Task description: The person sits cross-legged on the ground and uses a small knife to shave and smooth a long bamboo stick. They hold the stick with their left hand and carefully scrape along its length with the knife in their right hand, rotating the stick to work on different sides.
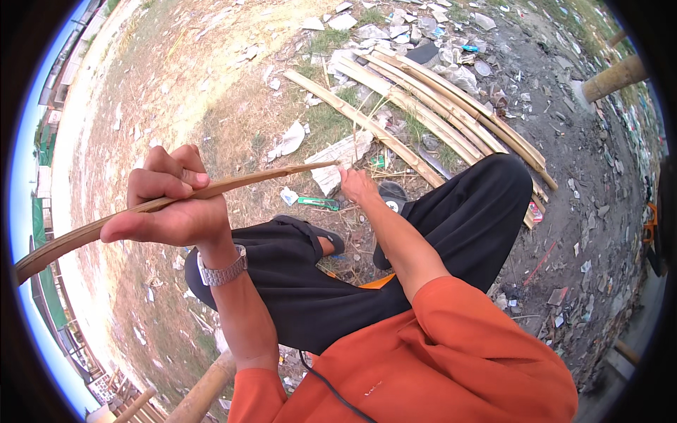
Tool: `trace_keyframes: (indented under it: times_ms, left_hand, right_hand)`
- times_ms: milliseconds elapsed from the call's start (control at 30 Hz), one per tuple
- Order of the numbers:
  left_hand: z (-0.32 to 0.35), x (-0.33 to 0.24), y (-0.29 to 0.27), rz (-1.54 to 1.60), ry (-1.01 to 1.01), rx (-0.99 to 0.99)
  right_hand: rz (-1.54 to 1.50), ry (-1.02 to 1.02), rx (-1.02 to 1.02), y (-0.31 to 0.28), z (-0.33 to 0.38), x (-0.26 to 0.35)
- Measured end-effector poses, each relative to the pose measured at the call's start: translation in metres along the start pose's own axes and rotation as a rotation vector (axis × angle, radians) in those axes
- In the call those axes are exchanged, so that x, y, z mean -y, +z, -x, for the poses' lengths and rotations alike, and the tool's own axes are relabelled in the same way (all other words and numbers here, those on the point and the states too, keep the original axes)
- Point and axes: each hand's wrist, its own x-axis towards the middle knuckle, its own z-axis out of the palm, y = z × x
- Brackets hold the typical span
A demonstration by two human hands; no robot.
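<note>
A long, slightly bent bamboo strip [243, 182] slants across in front of me, its near part running out at the left rim. My left hand [173, 194] is turned palm up, with curled fingers closed around the strip and the thumb lying along it. At the strip's far tip is my right hand [358, 186], closed with thumb and fingers pinching the end; some of its fingers are hidden. Beneath that tip lies a pale, rough slab [326, 178]. A green, narrow object [319, 203] rests on the ground between my feet and the slab.
Several split bamboo lengths [430, 99] lie in a pile ahead to the right, with one loose bamboo slat [367, 125] beside them. A bamboo post [615, 79] stands at the far right, another pole [201, 391] at lower left. Scraps of litter [288, 141] cover the ground.
</note>
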Motion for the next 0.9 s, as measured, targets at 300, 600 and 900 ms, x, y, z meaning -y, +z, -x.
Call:
trace_keyframes:
  times_ms: [300, 600, 900]
  left_hand:
    - [-0.001, -0.001, -0.005, 0.044, 0.008, 0.008]
    - [-0.011, 0.004, -0.025, 0.023, -0.005, 0.043]
    - [-0.003, 0.008, -0.015, 0.268, -0.046, 0.187]
  right_hand:
    - [0.035, 0.092, 0.117, 0.023, -0.018, -0.021]
    - [0.019, -0.307, 0.345, -0.09, -0.006, 0.066]
    - [-0.27, -0.231, 0.162, -0.094, 0.097, 0.081]
